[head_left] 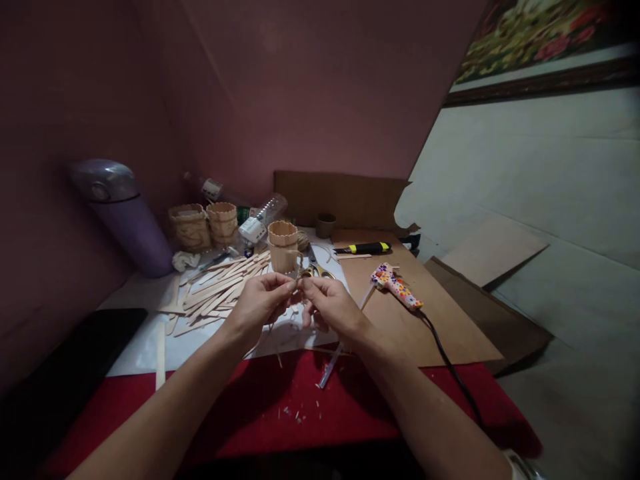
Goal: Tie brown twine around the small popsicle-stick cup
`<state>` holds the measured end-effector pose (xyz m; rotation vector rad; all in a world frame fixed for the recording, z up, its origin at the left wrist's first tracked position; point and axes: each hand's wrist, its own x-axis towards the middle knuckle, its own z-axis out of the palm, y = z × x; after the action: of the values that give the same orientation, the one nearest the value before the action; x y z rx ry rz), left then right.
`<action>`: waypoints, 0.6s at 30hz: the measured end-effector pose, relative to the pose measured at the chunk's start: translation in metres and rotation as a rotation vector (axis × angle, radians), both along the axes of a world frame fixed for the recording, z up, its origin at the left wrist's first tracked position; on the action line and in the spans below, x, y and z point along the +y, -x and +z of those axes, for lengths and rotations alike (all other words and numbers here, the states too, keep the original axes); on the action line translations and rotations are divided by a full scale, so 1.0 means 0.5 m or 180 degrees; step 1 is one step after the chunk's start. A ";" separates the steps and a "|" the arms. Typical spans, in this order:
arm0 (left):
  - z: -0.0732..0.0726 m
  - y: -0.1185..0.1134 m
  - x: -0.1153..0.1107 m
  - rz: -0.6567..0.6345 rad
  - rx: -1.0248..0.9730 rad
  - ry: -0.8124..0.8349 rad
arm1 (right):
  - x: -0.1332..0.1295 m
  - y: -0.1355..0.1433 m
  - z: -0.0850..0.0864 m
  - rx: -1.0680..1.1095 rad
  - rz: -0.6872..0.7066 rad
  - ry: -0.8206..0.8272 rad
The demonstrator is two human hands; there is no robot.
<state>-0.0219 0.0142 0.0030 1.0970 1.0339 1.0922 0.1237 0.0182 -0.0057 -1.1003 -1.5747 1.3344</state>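
My left hand [265, 300] and my right hand [327, 303] meet at the fingertips over the white paper. Both are closed in a pinch on thin twine [300, 270], which loops up between them; a loose strand hangs below my left hand. Just behind the fingertips stands a small cup of wooden sticks [283, 247]. Gold-handled scissors [320, 270] lie behind my right hand. A pile of flat wooden sticks [225, 287] lies to the left of my left hand.
A patterned glue gun [395, 287] with a black cord and a cutter knife [367, 248] rest on cardboard [425, 327]. A clear glue stick [330, 367] lies near the front. Behind are a purple bottle [133, 227], wooden cups [223, 223], plastic bottles [263, 217] and a small pot [325, 225].
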 end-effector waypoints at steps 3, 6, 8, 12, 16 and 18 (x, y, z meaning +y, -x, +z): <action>0.001 0.001 0.001 -0.0011 0.0152 0.0024 | 0.006 -0.001 -0.007 -0.0120 -0.0069 -0.0058; 0.001 0.005 0.003 -0.0048 0.0277 0.0091 | 0.009 -0.009 -0.003 -0.0234 -0.0064 0.0009; 0.002 0.008 0.003 -0.0116 0.0323 0.0091 | 0.007 -0.014 0.005 -0.0173 0.0105 0.0233; 0.007 0.012 0.000 -0.0261 0.0424 -0.0011 | 0.000 -0.024 0.019 0.0244 0.0412 0.0661; 0.011 0.011 0.000 -0.0252 0.0651 -0.0237 | 0.000 -0.030 0.020 0.0509 0.0669 0.0865; 0.010 0.010 0.002 -0.0215 0.0762 -0.0407 | 0.001 -0.031 0.020 0.0479 0.0721 0.0870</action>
<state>-0.0268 0.0153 0.0082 1.3817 1.1166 1.0002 0.1391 0.0187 0.0045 -0.9740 -1.4685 1.7839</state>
